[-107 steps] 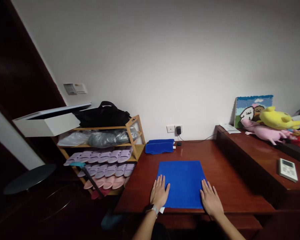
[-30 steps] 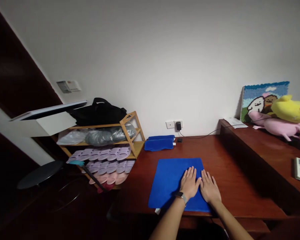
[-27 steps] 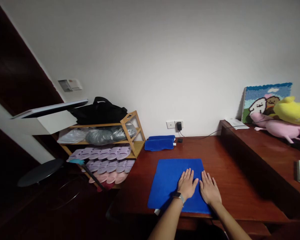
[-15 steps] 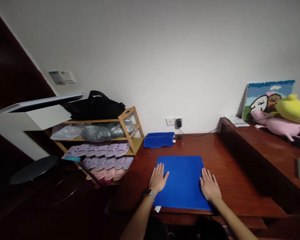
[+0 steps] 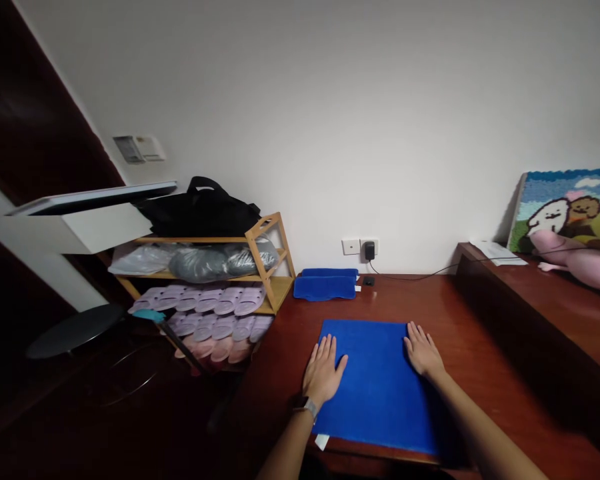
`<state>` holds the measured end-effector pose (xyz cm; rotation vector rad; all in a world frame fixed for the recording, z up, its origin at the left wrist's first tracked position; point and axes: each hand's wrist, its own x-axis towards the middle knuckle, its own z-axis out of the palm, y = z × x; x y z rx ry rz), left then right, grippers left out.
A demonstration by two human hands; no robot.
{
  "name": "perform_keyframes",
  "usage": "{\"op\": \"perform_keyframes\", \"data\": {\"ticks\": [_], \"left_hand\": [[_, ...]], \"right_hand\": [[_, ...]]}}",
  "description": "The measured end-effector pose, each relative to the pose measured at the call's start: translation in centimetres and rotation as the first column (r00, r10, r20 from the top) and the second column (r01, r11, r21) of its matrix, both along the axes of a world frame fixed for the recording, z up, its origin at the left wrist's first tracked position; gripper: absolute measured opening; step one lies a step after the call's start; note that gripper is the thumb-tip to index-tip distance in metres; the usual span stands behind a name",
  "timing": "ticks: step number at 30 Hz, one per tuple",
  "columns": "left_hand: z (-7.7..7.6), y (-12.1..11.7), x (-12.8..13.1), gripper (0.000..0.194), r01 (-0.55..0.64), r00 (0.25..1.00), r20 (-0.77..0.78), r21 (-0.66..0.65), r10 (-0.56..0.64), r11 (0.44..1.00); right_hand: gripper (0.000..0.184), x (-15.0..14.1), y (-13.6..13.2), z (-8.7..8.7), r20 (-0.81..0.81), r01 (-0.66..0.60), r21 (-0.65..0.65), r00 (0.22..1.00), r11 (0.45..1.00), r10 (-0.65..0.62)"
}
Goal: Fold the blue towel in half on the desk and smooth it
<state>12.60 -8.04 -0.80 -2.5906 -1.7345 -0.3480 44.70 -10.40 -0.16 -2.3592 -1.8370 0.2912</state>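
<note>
A blue cloth (image 5: 375, 387) lies spread flat on the brown wooden table (image 5: 480, 373), with a white tag (image 5: 322, 441) at its near left corner. My left hand (image 5: 324, 373) rests flat on its left edge, fingers stretched out and pointing away from me. On the far right corner lies my right hand (image 5: 425, 352), also flat with its fingers extended. Neither hand grips anything. Farther back, folded blue cloths (image 5: 325, 287) lie near the wall, their white tags on the right side.
Left of the table stands a wooden rack (image 5: 275, 267) with purple slippers (image 5: 225, 300) and a black bag (image 5: 200, 210). A raised ledge at right bears a pink plush toy (image 5: 580, 262) and a tufted picture (image 5: 565, 207). A black plug (image 5: 369, 251) sits in the wall socket.
My right hand has slid away from me along the cloth's right edge to the far corner. My left hand stays at the left edge. The view has shifted slightly right.
</note>
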Motion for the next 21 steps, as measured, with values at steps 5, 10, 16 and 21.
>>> {"op": "perform_keyframes", "data": {"ticks": [5,10,16,21], "left_hand": [[0.4,-0.2,0.2,0.076,-0.003,1.0,-0.019,0.0,0.003,1.0],[0.8,0.2,0.1,0.074,-0.024,0.999,-0.033,-0.044,0.022,0.999],[3.2,-0.3,7.8,0.07,0.089,0.994,0.063,0.012,-0.09,0.996],[2.4,-0.7,17.8,0.069,0.334,0.939,0.111,-0.067,-0.326,0.94]], "right_hand": [[0.068,0.1,0.3,-1.3,0.017,0.005,0.029,1.0,1.0,-0.006],[0.068,0.1,0.2,-1.0,0.003,0.008,0.016,1.0,1.0,-0.008],[0.067,0.1,0.3,-0.8,-0.024,0.015,0.014,1.0,1.0,-0.015],[0.066,0.4,0.2,-1.0,0.002,-0.02,-0.006,1.0,1.0,0.02]]}}
